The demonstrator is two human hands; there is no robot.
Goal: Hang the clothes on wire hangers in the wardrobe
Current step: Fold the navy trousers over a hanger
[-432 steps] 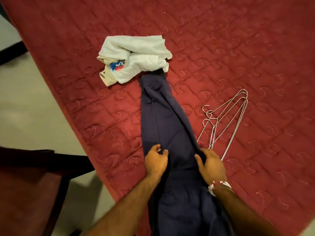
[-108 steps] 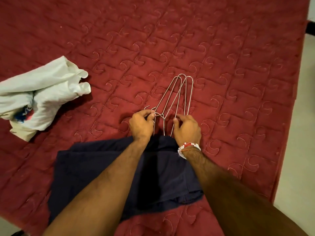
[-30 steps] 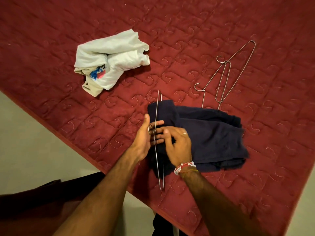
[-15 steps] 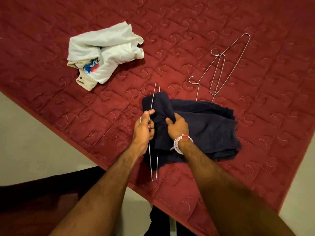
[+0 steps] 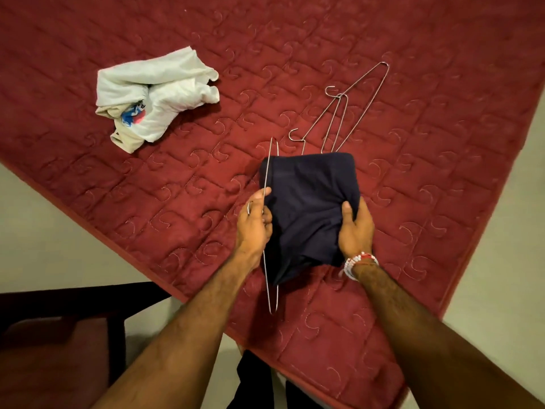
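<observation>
Most of the frame is a red quilted bedspread (image 5: 413, 54), running from the upper left to the lower right. Pale floor (image 5: 44, 231) shows at the left and far right, with a dark chair (image 5: 59, 349) in the lower left corner. A folded navy garment (image 5: 306, 208) sits at centre, over the bedspread, held between both hands. A crumpled white T-shirt (image 5: 159, 95) with a blue and red print lies at upper left. Two spare wire hangers (image 5: 342, 97) lie just above the navy garment. The left hand (image 5: 253, 222) curls round a wire hanger (image 5: 267, 169) that runs along the garment's left edge. The right hand (image 5: 355, 228) clutches its right edge, thumb on top. A beaded bracelet (image 5: 358, 261) circles the right wrist.
</observation>
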